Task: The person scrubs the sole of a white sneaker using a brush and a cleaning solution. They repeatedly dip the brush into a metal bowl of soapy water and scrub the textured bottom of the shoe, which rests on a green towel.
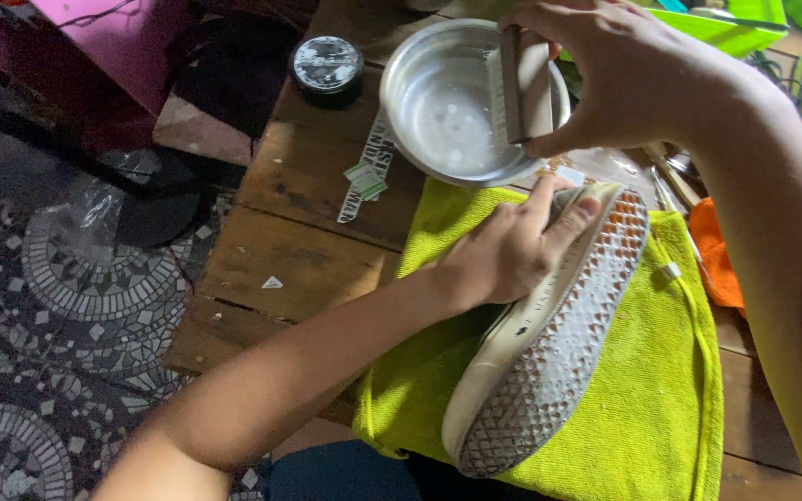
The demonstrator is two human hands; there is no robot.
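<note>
A sneaker (549, 362) lies sole-up and tilted on a lime-green towel (652, 408); its white waffle-pattern sole faces me and looks wet. My left hand (512, 250) grips the shoe's side near the toe. Above it, my right hand (624, 70) holds a small wooden-backed brush (523, 88) over the rim of a steel bowl (438, 102) with a little soapy water in it.
A round black tin (327, 63) stands left of the bowl on the wooden table (280, 260). A paper label strip (364, 176) lies near it. An orange cloth (712, 255) and green items sit at the right. Mosaic floor (58, 306) lies to the left.
</note>
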